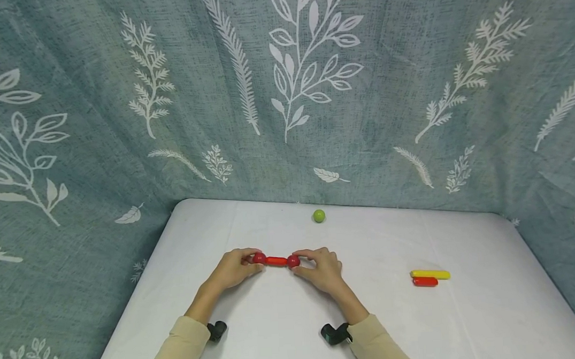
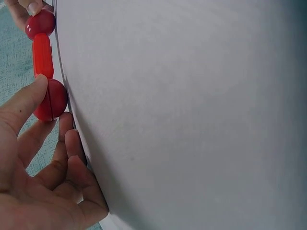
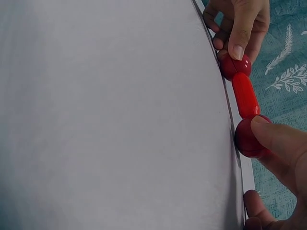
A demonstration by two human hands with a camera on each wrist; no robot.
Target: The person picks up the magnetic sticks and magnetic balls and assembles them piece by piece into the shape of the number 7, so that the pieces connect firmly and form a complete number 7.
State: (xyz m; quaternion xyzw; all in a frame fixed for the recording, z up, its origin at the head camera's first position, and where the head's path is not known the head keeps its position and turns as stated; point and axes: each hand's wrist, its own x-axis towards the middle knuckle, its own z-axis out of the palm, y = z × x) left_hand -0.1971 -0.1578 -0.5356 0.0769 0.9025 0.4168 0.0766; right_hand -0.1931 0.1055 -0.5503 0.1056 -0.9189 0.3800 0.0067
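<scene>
A bright red rod (image 1: pixel 276 261) joins two dark red balls end to end, and the piece lies roughly level above or on the white table. My left hand (image 1: pixel 232 267) pinches the left ball (image 1: pixel 259 258) between thumb and fingers. With thumb and forefinger, my right hand (image 1: pixel 322 269) pinches the right ball (image 1: pixel 293 261). In the left wrist view, the rod (image 2: pixel 43 55) runs between both balls, and a seam shows on the nearer ball (image 2: pixel 56 98). The right wrist view shows the rod (image 3: pixel 246 96) meeting the ball (image 3: pixel 247 139) under my right thumb.
A green ball (image 1: pixel 319 215) sits near the table's back edge. To the right, a yellow rod (image 1: pixel 430 274) lies beside a shorter red rod (image 1: pixel 425 281). A leaf-patterned teal cloth (image 1: pixel 267 164) hangs behind the white table (image 1: pixel 367 240).
</scene>
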